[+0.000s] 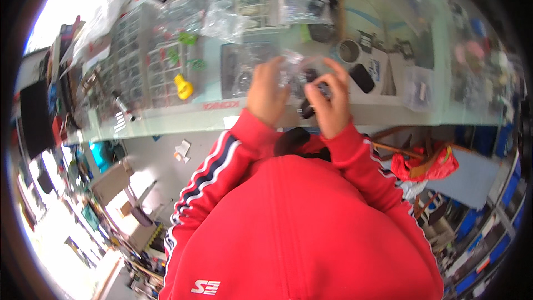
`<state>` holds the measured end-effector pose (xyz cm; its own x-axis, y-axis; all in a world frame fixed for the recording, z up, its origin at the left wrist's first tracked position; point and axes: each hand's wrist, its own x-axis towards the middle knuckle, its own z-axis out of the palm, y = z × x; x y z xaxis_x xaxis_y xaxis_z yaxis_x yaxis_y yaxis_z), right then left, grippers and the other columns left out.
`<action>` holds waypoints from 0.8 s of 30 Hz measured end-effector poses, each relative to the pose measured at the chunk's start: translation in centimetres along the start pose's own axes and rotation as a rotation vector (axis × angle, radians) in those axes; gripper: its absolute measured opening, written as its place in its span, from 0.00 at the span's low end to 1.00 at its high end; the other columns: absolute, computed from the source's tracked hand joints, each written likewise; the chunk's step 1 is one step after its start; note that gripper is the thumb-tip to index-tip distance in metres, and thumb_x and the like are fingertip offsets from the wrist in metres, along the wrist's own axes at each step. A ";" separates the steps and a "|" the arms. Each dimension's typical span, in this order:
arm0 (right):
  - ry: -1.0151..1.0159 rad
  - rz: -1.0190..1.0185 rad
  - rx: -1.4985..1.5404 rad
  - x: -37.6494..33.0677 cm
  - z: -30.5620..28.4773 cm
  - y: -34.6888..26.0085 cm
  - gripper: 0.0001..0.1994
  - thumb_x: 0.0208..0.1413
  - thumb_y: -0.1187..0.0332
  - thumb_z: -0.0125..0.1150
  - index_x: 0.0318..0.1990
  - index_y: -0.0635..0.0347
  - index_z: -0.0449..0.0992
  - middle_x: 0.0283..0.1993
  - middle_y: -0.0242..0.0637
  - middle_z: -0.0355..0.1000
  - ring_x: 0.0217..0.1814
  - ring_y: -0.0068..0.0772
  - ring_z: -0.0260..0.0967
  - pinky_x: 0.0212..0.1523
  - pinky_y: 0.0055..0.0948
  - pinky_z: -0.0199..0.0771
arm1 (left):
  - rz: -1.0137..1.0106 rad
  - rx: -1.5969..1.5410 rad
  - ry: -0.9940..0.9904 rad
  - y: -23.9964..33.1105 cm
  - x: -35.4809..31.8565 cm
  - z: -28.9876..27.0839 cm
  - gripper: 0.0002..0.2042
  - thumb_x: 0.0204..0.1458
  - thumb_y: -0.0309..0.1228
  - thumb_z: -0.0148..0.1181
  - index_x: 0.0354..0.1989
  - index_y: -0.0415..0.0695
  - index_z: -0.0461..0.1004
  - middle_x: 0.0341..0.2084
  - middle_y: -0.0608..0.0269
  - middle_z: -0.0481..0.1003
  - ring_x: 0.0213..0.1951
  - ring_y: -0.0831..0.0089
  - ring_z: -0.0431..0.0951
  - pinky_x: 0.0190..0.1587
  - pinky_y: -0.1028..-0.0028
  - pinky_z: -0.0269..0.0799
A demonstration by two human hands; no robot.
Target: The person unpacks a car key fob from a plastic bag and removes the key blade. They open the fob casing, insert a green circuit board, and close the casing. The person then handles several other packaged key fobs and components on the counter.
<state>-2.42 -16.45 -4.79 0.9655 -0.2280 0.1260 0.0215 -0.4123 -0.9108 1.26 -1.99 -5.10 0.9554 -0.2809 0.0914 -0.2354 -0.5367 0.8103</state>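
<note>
Over the front part of the glass counter, a crinkled clear plastic bag point(291, 65) stretches between my two hands. My left hand point(266, 93) is closed at its left side, fingers pressed together against the plastic. My right hand point(332, 100) is curled at the other side, thumb and fingers bent toward each other; what lies in that pinch is too blurred to name. Small dark pieces point(311, 75) show in or behind the bag. Under my right thumb is a black object point(305, 110) of unclear kind. A black rounded item point(362, 78) lies right of my right hand.
A metal cup point(348, 51) stands beyond my right hand, with a clear plastic box point(418, 89) farther right. To the left are a yellow object point(182, 86), a marker pen point(123, 105) and compartment trays point(161, 69). More plastic bags point(223, 22) lie behind. The counter's front edge point(183, 126) runs before me.
</note>
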 end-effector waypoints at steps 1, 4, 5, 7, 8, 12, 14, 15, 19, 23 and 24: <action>0.003 -0.026 -0.050 0.3 -0.6 0.0 0.08 0.41 0.69 0.60 0.26 0.61 0.67 0.51 0.51 0.58 0.52 0.49 0.56 0.52 0.40 0.53 | -0.030 -0.019 -0.010 0.4 -0.1 0.2 0.25 0.38 0.21 0.57 0.49 0.42 0.62 0.38 0.49 0.65 0.42 0.52 0.65 0.43 0.64 0.64; 0.054 -0.085 -0.188 0.9 -1.9 -0.3 0.07 0.41 0.70 0.59 0.25 0.61 0.67 0.52 0.49 0.58 0.50 0.45 0.55 0.52 0.39 0.53 | -0.172 -0.133 0.019 0.8 -0.3 -0.2 0.22 0.43 0.23 0.54 0.50 0.41 0.62 0.38 0.50 0.65 0.41 0.56 0.67 0.44 0.70 0.63; 0.069 -0.139 -0.260 0.8 -2.5 -0.5 0.07 0.41 0.70 0.59 0.25 0.61 0.67 0.52 0.47 0.58 0.49 0.44 0.55 0.51 0.39 0.53 | -0.182 -0.126 0.063 0.6 -0.2 -0.4 0.21 0.45 0.23 0.53 0.51 0.41 0.61 0.38 0.51 0.66 0.40 0.59 0.67 0.43 0.70 0.64; 0.046 -0.171 -0.114 0.8 -2.9 -0.7 0.06 0.42 0.73 0.56 0.27 0.62 0.66 0.50 0.46 0.62 0.47 0.42 0.58 0.49 0.34 0.58 | -0.214 -0.187 0.123 0.3 -0.1 -0.9 0.20 0.49 0.26 0.51 0.52 0.41 0.60 0.38 0.54 0.66 0.40 0.64 0.68 0.41 0.71 0.65; -0.062 -0.109 -0.020 0.9 -2.8 -0.7 0.05 0.43 0.73 0.55 0.27 0.63 0.65 0.48 0.46 0.64 0.46 0.42 0.61 0.48 0.33 0.59 | -0.236 -0.257 0.140 0.0 0.0 -0.9 0.19 0.51 0.28 0.49 0.53 0.41 0.60 0.39 0.56 0.66 0.40 0.67 0.68 0.41 0.72 0.66; -0.089 0.035 0.038 1.5 -2.0 -1.0 0.05 0.47 0.74 0.51 0.26 0.65 0.64 0.43 0.45 0.69 0.43 0.37 0.66 0.44 0.29 0.63 | -0.528 -0.919 0.136 -0.8 -0.1 -0.8 0.20 0.57 0.39 0.43 0.56 0.43 0.58 0.42 0.60 0.66 0.41 0.75 0.67 0.39 0.73 0.67; -0.082 0.115 0.342 1.7 -3.0 -1.8 0.05 0.50 0.72 0.50 0.29 0.64 0.63 0.43 0.46 0.69 0.37 0.31 0.68 0.40 0.26 0.66 | -0.495 -0.894 0.202 -1.4 -0.4 -1.3 0.21 0.57 0.41 0.41 0.56 0.43 0.59 0.44 0.60 0.65 0.39 0.75 0.68 0.37 0.75 0.68; -0.077 0.113 0.457 2.0 -3.3 -2.3 0.05 0.50 0.72 0.50 0.30 0.64 0.64 0.41 0.46 0.69 0.35 0.30 0.69 0.38 0.25 0.68 | -0.479 -0.876 0.240 -1.8 -0.5 -1.7 0.21 0.57 0.42 0.41 0.55 0.43 0.59 0.45 0.59 0.65 0.38 0.75 0.69 0.36 0.76 0.69; -0.372 0.558 0.870 3.1 -3.2 -3.9 0.08 0.54 0.66 0.45 0.34 0.63 0.63 0.30 0.47 0.70 0.26 0.33 0.68 0.29 0.28 0.70 | -0.558 -1.016 0.163 -3.6 -1.1 -3.5 0.21 0.56 0.43 0.43 0.51 0.41 0.64 0.44 0.65 0.69 0.40 0.77 0.68 0.39 0.75 0.67; -0.411 0.762 1.077 3.0 -1.5 -4.5 0.09 0.55 0.66 0.44 0.38 0.62 0.63 0.35 0.46 0.68 0.36 0.35 0.67 0.33 0.33 0.72 | -0.608 -0.895 0.235 -4.6 -1.1 -4.3 0.14 0.56 0.34 0.46 0.45 0.39 0.69 0.32 0.67 0.71 0.35 0.81 0.70 0.34 0.81 0.68; -0.412 0.778 1.082 2.9 -1.2 -4.5 0.09 0.55 0.66 0.44 0.39 0.61 0.63 0.36 0.46 0.68 0.36 0.35 0.67 0.34 0.34 0.72 | -0.627 -0.868 0.279 -4.7 -1.1 -4.4 0.14 0.53 0.31 0.50 0.46 0.39 0.68 0.33 0.63 0.72 0.38 0.76 0.71 0.38 0.77 0.68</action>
<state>-0.05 -16.29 0.10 0.8242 0.2699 -0.4979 -0.5444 0.6200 -0.5650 2.06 4.32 -6.44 0.8936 0.0934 -0.4390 0.4056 0.2505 0.8790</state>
